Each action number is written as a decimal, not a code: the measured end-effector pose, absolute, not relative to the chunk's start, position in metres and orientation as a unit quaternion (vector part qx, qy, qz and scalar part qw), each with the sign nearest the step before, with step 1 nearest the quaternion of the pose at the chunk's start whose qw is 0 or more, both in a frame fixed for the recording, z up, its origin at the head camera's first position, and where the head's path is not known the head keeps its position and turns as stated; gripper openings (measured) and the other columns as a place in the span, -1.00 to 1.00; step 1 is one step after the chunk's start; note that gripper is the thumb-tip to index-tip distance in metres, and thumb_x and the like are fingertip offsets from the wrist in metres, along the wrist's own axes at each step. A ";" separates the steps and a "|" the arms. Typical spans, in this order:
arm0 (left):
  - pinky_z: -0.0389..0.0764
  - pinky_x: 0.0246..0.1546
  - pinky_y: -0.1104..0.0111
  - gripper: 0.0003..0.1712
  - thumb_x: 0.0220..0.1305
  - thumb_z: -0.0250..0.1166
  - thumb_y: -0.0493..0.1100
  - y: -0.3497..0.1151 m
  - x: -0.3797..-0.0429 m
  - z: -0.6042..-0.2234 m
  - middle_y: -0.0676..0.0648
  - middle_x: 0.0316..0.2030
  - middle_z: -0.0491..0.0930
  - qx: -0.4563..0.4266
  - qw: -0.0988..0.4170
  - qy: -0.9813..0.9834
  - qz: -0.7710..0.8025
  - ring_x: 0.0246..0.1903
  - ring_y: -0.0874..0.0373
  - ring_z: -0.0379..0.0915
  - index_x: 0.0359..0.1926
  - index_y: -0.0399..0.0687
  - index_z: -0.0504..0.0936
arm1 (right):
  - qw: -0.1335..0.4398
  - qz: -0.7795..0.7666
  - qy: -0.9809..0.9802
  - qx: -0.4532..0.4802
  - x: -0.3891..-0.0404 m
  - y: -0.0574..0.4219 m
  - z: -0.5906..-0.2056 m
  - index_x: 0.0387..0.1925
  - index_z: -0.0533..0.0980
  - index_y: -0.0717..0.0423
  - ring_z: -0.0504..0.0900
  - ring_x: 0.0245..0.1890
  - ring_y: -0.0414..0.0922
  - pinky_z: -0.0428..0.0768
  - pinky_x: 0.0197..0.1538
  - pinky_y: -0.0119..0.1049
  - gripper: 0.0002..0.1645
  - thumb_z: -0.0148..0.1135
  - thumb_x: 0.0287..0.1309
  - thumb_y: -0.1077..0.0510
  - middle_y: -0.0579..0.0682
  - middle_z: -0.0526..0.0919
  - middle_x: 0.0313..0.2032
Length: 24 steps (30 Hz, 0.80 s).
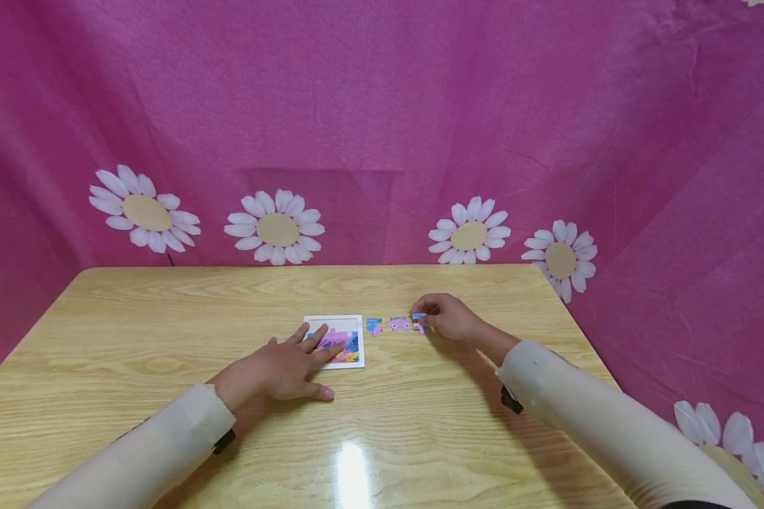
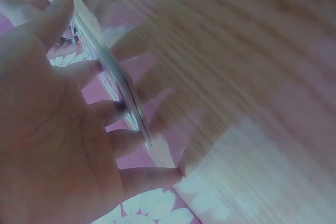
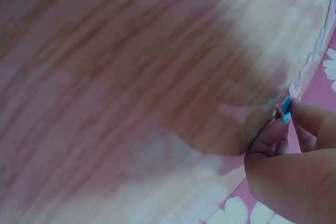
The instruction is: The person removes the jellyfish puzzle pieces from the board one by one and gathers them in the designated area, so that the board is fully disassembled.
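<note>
A small white-framed jigsaw puzzle (image 1: 361, 353) lies flat on the table, its picture pink, blue and yellow. My left hand (image 1: 286, 369) rests on it with fingers spread straight, covering part of the picture. In the left wrist view that hand (image 2: 58, 124) touches the puzzle's thin edge (image 2: 116, 72). To the right of the frame, a blue-and-pink puzzle piece (image 1: 373, 324) and a pink puzzle piece with eyes (image 1: 398, 324) lie in a row. At the row's right end my right hand (image 1: 450, 317) pinches another puzzle piece (image 3: 286, 109), blue on its visible side, between thumb and fingertips.
The wooden table (image 1: 184, 311) has a light grain and a bright glare spot near the front. A pink curtain (image 1: 356, 106) with large white flowers hangs behind and beside it.
</note>
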<state>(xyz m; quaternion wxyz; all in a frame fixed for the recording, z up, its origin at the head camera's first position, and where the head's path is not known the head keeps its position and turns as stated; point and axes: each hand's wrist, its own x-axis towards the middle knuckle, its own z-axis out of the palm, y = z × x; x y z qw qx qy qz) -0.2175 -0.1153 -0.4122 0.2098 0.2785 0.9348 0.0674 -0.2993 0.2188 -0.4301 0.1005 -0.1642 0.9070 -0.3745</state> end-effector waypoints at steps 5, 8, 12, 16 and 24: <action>0.03 0.32 -0.52 0.02 0.31 0.22 0.47 -0.115 -0.218 -0.413 -0.11 0.66 -0.16 0.281 0.207 0.935 0.066 0.61 -0.30 -0.37 0.65 0.37 0.02 | 0.090 -0.362 0.915 -0.157 -0.298 0.220 -0.434 -0.06 0.69 0.19 0.53 -0.17 -0.05 0.51 -0.11 -0.23 -0.81 0.20 0.42 0.34 0.10 0.69 -0.09; 0.03 0.32 -0.52 0.02 0.31 0.22 0.46 -0.115 -0.218 -0.413 -0.11 0.66 -0.16 0.281 0.206 0.935 0.066 0.61 -0.30 -0.35 0.65 0.36 0.03 | 0.083 -0.357 0.916 -0.161 -0.298 0.220 -0.436 -0.06 0.68 0.20 0.53 -0.14 -0.04 0.51 -0.06 -0.19 -0.82 0.21 0.42 0.33 0.10 0.67 -0.09; 0.05 0.32 -0.51 0.02 0.31 0.22 0.46 -0.115 -0.218 -0.414 -0.12 0.66 -0.14 0.281 0.203 0.936 0.064 0.61 -0.30 -0.33 0.65 0.35 0.03 | 0.078 -0.355 0.917 -0.164 -0.298 0.221 -0.438 -0.07 0.67 0.20 0.56 -0.09 -0.02 0.53 0.03 -0.10 -0.84 0.23 0.41 0.32 0.11 0.67 -0.09; 0.04 0.32 -0.50 0.02 0.31 0.22 0.46 -0.115 -0.217 -0.414 -0.12 0.66 -0.15 0.279 0.203 0.937 0.063 0.61 -0.29 -0.34 0.65 0.35 0.03 | 0.077 -0.354 0.919 -0.157 -0.299 0.221 -0.439 -0.09 0.68 0.17 0.55 -0.07 -0.01 0.52 0.06 -0.06 -0.85 0.24 0.40 0.31 0.09 0.65 -0.08; 0.04 0.31 -0.51 0.02 0.32 0.22 0.46 -0.115 -0.216 -0.413 -0.13 0.65 -0.14 0.281 0.200 0.936 0.065 0.61 -0.30 -0.33 0.65 0.34 0.04 | 0.073 -0.351 0.921 -0.150 -0.301 0.221 -0.442 -0.11 0.68 0.15 0.58 -0.05 0.00 0.55 0.10 -0.03 -0.86 0.24 0.41 0.31 0.08 0.66 -0.08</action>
